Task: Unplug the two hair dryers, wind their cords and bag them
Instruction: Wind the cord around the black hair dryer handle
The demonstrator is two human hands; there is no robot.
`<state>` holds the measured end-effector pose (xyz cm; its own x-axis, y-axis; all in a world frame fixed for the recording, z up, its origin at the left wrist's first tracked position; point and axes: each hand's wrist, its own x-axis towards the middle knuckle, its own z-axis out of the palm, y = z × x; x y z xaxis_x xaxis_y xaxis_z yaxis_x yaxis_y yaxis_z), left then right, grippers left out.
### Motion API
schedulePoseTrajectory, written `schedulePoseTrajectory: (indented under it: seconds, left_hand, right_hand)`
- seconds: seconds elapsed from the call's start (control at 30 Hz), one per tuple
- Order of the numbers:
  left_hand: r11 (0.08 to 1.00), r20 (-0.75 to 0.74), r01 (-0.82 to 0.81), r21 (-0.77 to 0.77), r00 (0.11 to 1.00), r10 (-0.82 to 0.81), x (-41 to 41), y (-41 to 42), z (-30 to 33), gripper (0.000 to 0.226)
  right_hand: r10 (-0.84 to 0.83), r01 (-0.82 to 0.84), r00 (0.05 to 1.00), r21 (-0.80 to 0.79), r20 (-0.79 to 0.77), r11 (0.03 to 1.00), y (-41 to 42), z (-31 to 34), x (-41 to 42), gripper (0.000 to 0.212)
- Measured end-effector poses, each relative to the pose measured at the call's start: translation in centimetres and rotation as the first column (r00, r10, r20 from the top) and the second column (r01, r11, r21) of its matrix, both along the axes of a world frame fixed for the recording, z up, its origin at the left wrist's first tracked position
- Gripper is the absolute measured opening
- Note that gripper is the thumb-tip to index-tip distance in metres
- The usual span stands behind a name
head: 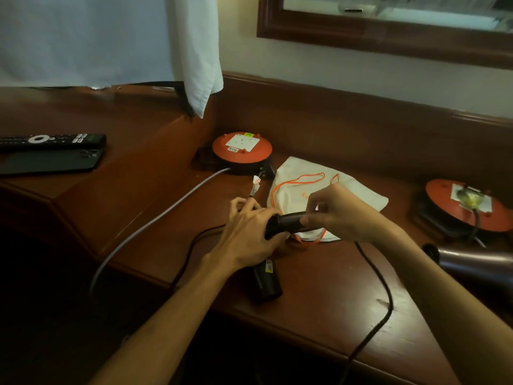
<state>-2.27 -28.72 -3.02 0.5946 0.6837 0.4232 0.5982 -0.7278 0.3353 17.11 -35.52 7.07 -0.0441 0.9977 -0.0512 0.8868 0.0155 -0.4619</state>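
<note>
Room: reddish-brown wooden surface running along a cream wall, with a dark-framed mirror up top and a white towel hanging down at the back.
Left hand: curled over the dark hair dryer, gripping its body low on the surface; a black cylindrical part pokes out beneath the wrist with a small yellow label, writing too small to read.
Right hand: fingers pinching the dryer's other end, right over the bag.
Bag: white drawstring pouch lying flat just behind the hands, orange cord looped on top, faint orange print partly hidden and unreadable; what is inside cannot be told.
Cord: black, trailing from under the right hand off the front edge.
Left reel: orange extension reel with a white socket plate and a small label, text illegible; grey cable runs from it.
Right reel: orange, a plug seated in it.
Second dryer: dark brown, lying at far right.
Far left: black remote beside a dark phone.
</note>
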Motion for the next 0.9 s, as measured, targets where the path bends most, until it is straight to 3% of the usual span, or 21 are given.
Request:
schedulePoseTrajectory:
  seconds: [0.17,0.27,0.3,0.37,0.43,0.57,0.63,0.77,0.9]
  left_hand:
    - [0.998,-0.028,0.0,-0.06,1.0,-0.002,0.0,0.1,0.3,0.039]
    - [0.994,-0.059,-0.005,-0.108,0.998,-0.001,0.0,0.3,0.2,0.041]
    - [0.993,-0.067,-0.007,-0.12,0.998,-0.001,0.0,0.5,0.2,0.041]
    - [0.991,-0.089,-0.016,-0.132,0.996,0.005,-0.1,1.0,0.3,0.041]
    - [0.993,-0.1,-0.014,-0.118,0.995,0.002,-0.3,1.4,0.6,0.042]
    - [0.986,-0.099,0.022,-0.167,0.994,-0.039,-0.5,1.1,1.2,0.048]
    - [0.982,-0.089,0.047,-0.18,0.994,-0.064,-0.8,0.9,1.1,0.051]
    - [0.976,-0.046,0.083,-0.202,0.995,-0.094,-2.1,0.2,0.6,0.05]
    - [0.966,0.072,0.089,-0.243,0.995,-0.073,-2.6,-0.2,0.7,0.046]
  right_hand:
    - [-0.274,0.255,0.94,0.117,0.201,0.96,1.1,0.2,-0.3,0.046]
    - [-0.251,0.241,0.927,0.071,0.278,0.968,1.7,0.5,0.1,0.047]
    - [-0.182,0.19,0.949,-0.007,0.256,0.982,1.9,0.8,0.6,0.042]
    - [-0.033,0.046,0.997,-0.197,0.067,0.979,2.1,1.4,2.7,0.025]
    - [0.013,-0.043,0.994,-0.279,-0.106,0.959,2.0,1.7,4.7,0.014]
    - [0.048,-0.048,0.999,-0.065,-0.012,0.997,3.5,0.0,5.6,0.013]
    - [0.003,-0.003,1.0,0.012,-0.026,1.0,4.7,-0.6,5.4,0.024]
    - [-0.033,0.012,0.979,-0.101,-0.204,0.995,5.1,-2.3,5.5,0.044]
    - [-0.017,-0.001,0.95,-0.057,-0.313,0.998,5.2,-6.0,3.2,0.041]
